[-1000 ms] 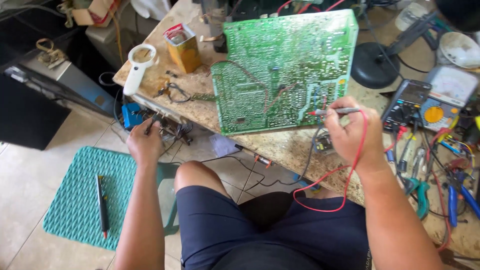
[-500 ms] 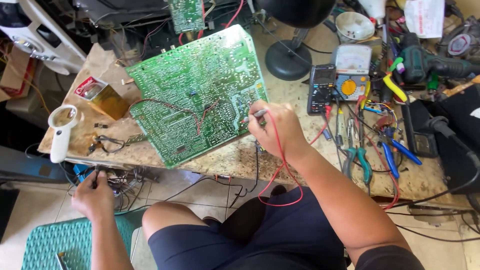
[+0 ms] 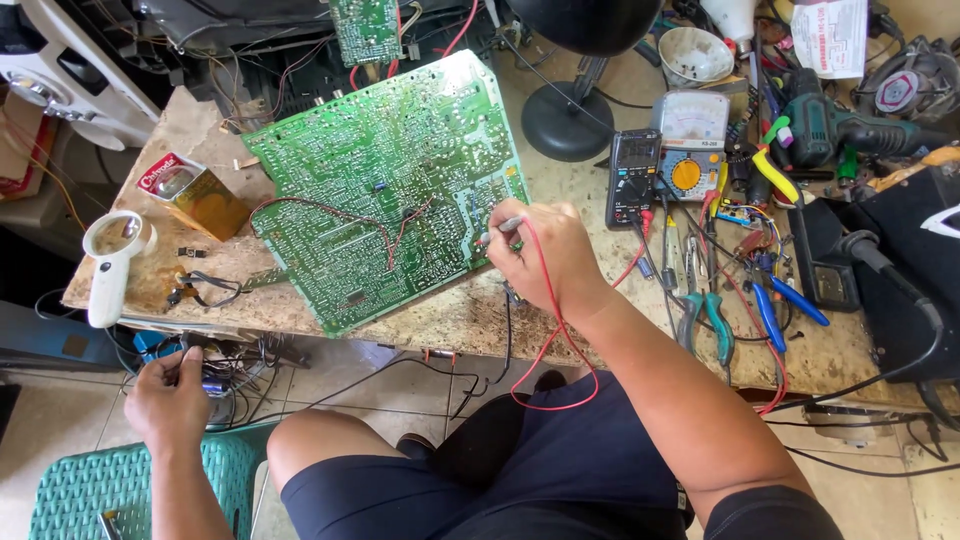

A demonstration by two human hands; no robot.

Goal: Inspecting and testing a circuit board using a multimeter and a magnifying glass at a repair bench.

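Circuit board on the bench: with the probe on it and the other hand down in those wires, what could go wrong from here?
The green circuit board juts past the bench edge; pressure from the probe in the right hand might tip or slide it. The red lead loops loosely over the lap and could snag, jerking the tip across neighbouring solder joints. The left hand works in tangled wires below the bench, probably outside the person's gaze.

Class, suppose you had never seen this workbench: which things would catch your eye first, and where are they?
First, the large green circuit board lying solder side up in the middle of the worn bench. Next, the right hand at the board's right edge, pinching a probe with a red lead. The left hand is low at the bench's front left, among tangled wires.
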